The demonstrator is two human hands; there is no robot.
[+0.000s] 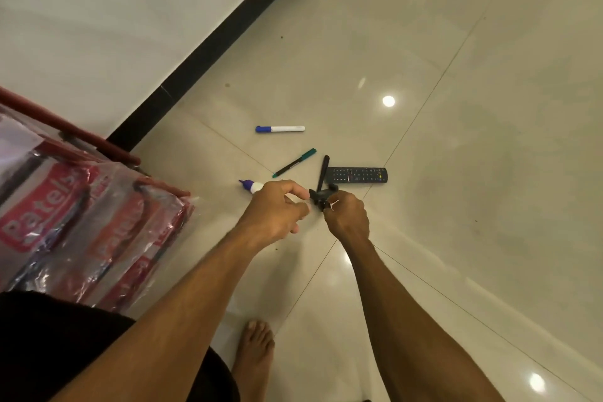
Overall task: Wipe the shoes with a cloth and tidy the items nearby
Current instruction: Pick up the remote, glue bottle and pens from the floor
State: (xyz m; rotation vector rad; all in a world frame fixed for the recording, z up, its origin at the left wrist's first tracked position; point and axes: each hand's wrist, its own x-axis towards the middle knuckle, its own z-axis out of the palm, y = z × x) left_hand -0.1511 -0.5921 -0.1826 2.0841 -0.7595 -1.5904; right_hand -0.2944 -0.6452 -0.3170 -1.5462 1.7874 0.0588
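Note:
Both my hands meet over a small black tripod (321,184) above the tiled floor. My left hand (277,212) pinches one of its short legs with curled fingers. My right hand (347,215) grips its lower part from the right. One long black leg sticks up past my fingers. On the floor behind lie a black remote control (357,175), a green pen (295,162), a white marker with a blue cap (280,129) and a white glue bottle with a purple cap (251,186), partly hidden by my left hand. No shoes or cloth are in view.
A rack with a red frame (70,129) stands at the left, covered by clear plastic over red printed bags (78,215). A white wall with a black skirting (208,46) runs diagonally behind. My bare foot (254,356) stands on the glossy floor below.

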